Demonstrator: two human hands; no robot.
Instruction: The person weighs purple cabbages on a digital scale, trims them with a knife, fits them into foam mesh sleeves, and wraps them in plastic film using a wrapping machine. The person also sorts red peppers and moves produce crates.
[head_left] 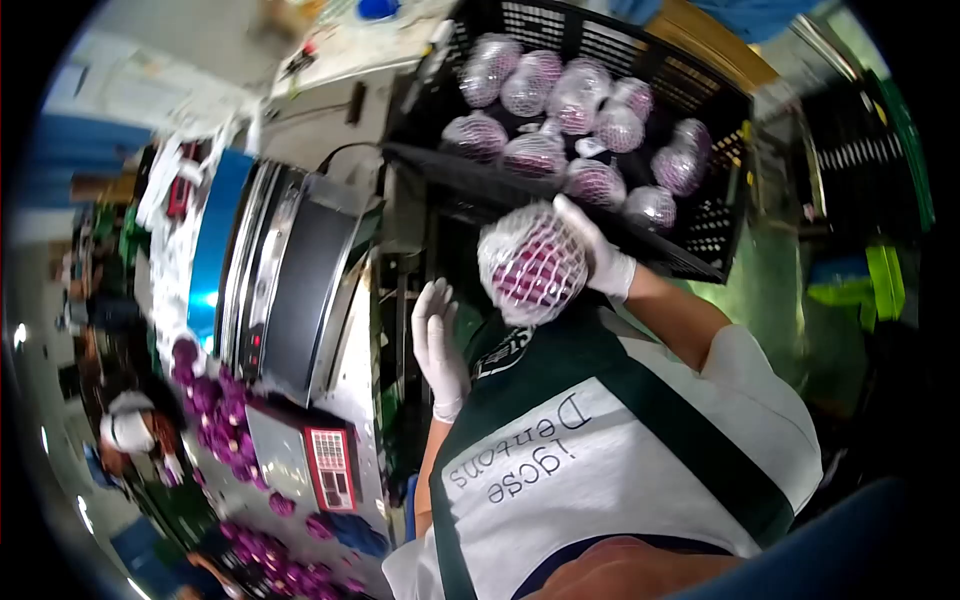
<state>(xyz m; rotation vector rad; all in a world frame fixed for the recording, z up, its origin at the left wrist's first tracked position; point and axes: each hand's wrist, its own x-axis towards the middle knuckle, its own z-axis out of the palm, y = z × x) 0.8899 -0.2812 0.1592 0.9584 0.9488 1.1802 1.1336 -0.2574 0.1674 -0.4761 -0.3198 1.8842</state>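
My right hand (603, 256), in a white glove, is closed around the side of a white net bag (537, 265) with round purple produce, apparently red onions, showing through the mesh. The bag is held up in front of my apron, near the crate's close edge. My left hand (440, 345), also gloved, is to the left of the bag and apart from it. Its fingers are stretched out and it holds nothing. Beyond the bag, a black plastic crate (480, 183) contains several similar netted bags (535, 155).
At left stands a wrapping machine (300, 285) with a dark flat top. Beside it are a red-and-grey scale (330, 468) with a keypad and several loose purple onions (225, 420). Another person (130, 430) is farther left. A green plastic object (870, 290) lies at right.
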